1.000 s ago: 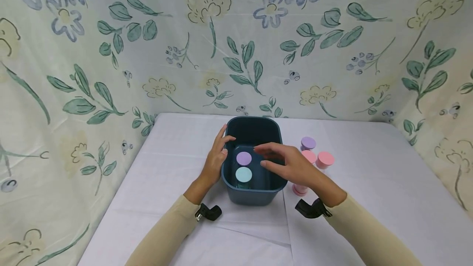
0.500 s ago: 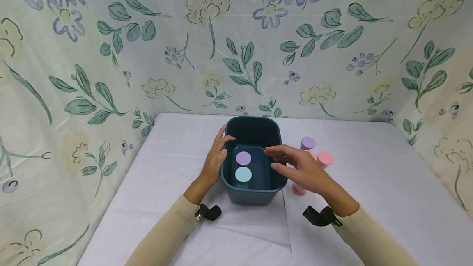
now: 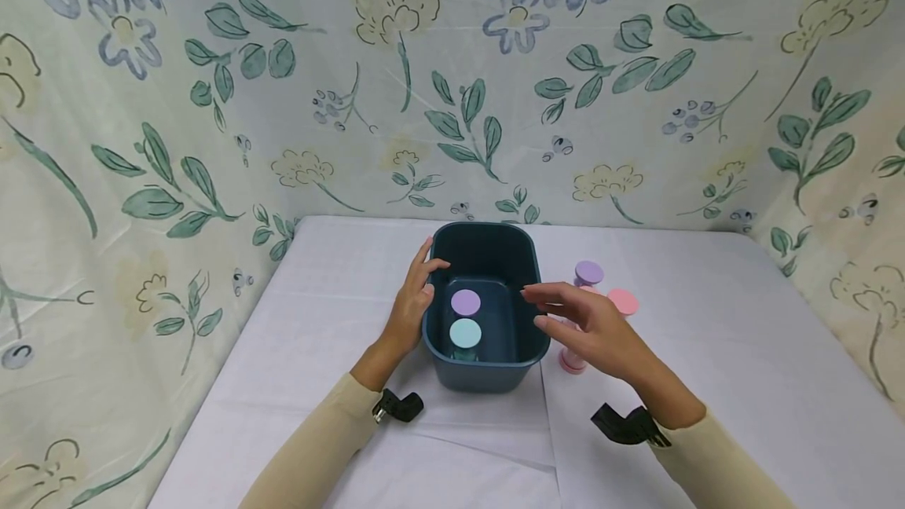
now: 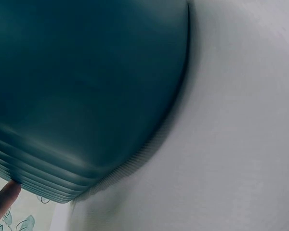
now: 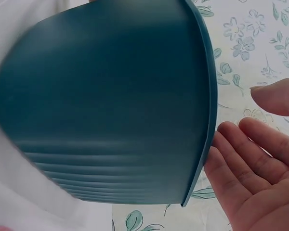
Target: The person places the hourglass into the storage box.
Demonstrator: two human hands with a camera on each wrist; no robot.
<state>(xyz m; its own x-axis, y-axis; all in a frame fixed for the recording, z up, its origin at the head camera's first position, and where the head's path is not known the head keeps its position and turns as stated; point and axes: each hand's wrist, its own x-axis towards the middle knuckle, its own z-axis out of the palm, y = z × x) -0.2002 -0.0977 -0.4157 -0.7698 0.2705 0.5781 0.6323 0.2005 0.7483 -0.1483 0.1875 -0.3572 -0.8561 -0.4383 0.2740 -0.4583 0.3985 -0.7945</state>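
A dark blue plastic bin point(image 3: 484, 378) stands on the white-covered table. My left hand point(image 3: 408, 309) grips its left rim, thumb and one finger over the edge; a fingertip point(image 4: 10, 190) shows against the ribbed outer wall in the left wrist view. Inside the bin are two small lidded jars, one with a purple lid point(image 3: 466, 302) and one with a pale blue lid point(image 3: 465, 333). My right hand point(image 3: 590, 327) hovers at the right rim, holding nothing, with fingers loosely spread. In the right wrist view its fingertips overlap the bin's rim point(image 5: 211, 96).
Right of the bin, partly behind my right hand, stand several similar pieces: one with a purple top point(image 3: 588, 272), one with a pink top point(image 3: 624, 302), and a pink one point(image 3: 572, 361) nearer me. A floral cloth point(image 3: 396, 132) hangs behind the table.
My right hand has drawn back to the right, from over the bin's inside to its right rim. The left hand and the bin stay put.
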